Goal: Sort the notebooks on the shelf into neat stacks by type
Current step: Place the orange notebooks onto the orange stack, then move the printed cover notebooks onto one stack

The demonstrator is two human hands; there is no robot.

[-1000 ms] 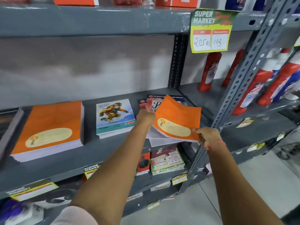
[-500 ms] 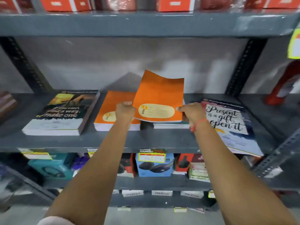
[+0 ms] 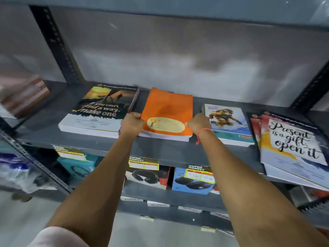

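An orange notebook (image 3: 169,113) lies flat on top of the orange stack in the middle of the grey shelf (image 3: 169,150). My left hand (image 3: 132,124) grips its left front corner and my right hand (image 3: 198,123) grips its right front edge. Left of it sits a stack with a dark "make one" cover (image 3: 101,109). To the right stands a stack with a cartoon figure cover (image 3: 226,122). At the far right, "Present is a gift" notebooks (image 3: 293,143) lie fanned and skewed, overhanging the shelf's front edge.
A blurred brown stack (image 3: 25,95) sits at the far left of the shelf. Boxed headphones (image 3: 193,180) and price tags fill the shelf below. Dark slotted uprights (image 3: 57,45) frame the bay, and another shelf board runs overhead.
The orange notebook, held tilted up in the air earlier, has been carried left from the right-hand pile and now lies flat on the orange stack, both hands still on its front corners.
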